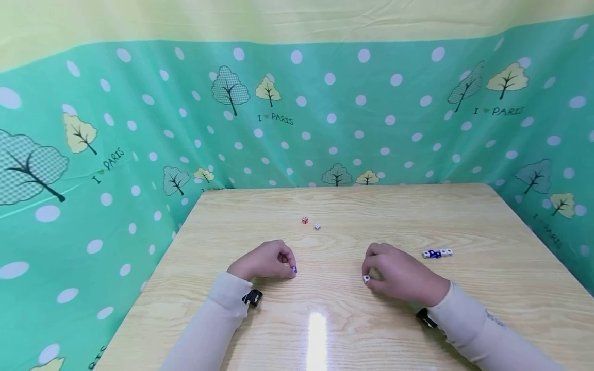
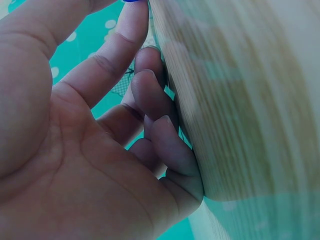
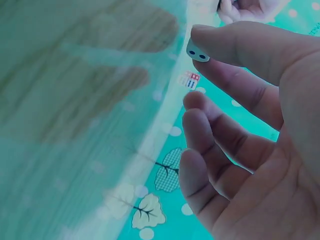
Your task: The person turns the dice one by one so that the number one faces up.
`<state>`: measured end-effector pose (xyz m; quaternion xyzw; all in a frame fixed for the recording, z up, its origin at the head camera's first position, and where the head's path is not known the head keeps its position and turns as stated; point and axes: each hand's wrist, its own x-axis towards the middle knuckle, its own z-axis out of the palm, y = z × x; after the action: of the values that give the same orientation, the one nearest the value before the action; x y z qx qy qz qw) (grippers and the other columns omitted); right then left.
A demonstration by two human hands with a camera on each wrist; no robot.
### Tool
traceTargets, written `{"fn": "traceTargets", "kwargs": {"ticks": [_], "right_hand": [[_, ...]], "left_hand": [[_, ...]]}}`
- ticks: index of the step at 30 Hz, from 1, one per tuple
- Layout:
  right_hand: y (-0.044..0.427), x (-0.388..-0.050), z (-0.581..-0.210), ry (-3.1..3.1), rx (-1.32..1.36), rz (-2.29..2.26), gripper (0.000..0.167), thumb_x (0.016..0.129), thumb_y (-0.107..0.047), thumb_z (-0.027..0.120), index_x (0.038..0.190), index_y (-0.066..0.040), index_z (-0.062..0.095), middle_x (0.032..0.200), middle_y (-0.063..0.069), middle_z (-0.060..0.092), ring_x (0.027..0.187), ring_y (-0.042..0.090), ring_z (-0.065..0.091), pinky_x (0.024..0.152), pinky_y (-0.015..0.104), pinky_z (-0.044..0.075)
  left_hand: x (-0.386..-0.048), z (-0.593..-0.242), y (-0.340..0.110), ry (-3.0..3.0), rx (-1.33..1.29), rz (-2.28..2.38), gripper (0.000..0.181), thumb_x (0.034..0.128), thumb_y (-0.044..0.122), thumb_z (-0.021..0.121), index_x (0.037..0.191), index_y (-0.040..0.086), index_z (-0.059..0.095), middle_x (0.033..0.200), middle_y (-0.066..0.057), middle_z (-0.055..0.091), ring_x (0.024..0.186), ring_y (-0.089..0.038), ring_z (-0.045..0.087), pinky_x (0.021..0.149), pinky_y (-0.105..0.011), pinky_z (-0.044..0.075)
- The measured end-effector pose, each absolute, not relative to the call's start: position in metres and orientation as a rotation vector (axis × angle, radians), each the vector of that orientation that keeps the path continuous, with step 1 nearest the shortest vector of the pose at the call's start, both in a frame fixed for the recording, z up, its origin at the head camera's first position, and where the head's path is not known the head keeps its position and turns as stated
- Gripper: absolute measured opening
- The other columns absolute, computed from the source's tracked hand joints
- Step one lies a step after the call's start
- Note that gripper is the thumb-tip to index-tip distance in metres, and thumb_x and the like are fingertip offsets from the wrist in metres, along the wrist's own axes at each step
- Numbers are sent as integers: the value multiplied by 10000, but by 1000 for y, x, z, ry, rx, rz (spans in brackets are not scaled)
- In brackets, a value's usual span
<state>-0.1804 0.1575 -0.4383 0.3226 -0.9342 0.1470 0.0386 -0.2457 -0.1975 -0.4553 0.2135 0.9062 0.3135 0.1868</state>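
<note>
Between thumb and forefinger, my left hand [image 1: 269, 260] pinches a blue die [image 1: 294, 269] just at the tabletop, left of the middle. In the left wrist view only a blue sliver of that die shows at the top edge, and the other fingers curl loosely against the wood. My right hand [image 1: 399, 270] pinches a white die [image 3: 198, 52] with dark dots by its thumb and forefinger, close to the table. Farther back lie a red die [image 1: 304, 220] and another white die [image 1: 317, 226], a small gap apart.
A short row of white and blue dice [image 1: 437, 253] lies to the right, beyond my right hand. The wooden table [image 1: 250, 216] is bounded at the back and sides by a green dotted curtain [image 1: 278, 149]. Light glares on the near tabletop.
</note>
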Motion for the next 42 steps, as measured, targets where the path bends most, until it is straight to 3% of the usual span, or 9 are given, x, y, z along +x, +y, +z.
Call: {"fn": "traceTargets", "kwargs": {"ticks": [3,14,31,42], "right_hand": [[164,-182,-439,-2847,957,412,136,822,-245,863,849,-316,751,1028,-98,616,951,114,569,828,369,536],[188,-189,-443,-2829,875,364,188,809,-231,871,832,-359,735,1111,-48,654,1032,217,590,871,492,499],[234,-205,-439,-2872,702,347,159,813,-182,866,833,-302,763,1116,66,684,1060,349,618,905,587,486],[254,-211,-440,-2948,602,348,149,814,-183,862,818,-296,765,1113,87,680,1044,343,616,877,571,498]], "left_hand": [[-246,-456,-196,2544,603,884,164,810,223,887,822,209,723,932,-15,600,862,-186,524,728,-336,450],[-245,-453,-195,2544,583,884,162,808,210,886,827,197,726,929,-17,604,856,-185,524,723,-333,450],[-244,-451,-194,2551,568,871,166,813,220,886,832,202,722,957,-41,576,867,-195,510,732,-338,434],[-243,-451,-194,2545,560,880,171,810,219,888,834,199,720,961,-36,579,866,-198,513,721,-340,435]]}}
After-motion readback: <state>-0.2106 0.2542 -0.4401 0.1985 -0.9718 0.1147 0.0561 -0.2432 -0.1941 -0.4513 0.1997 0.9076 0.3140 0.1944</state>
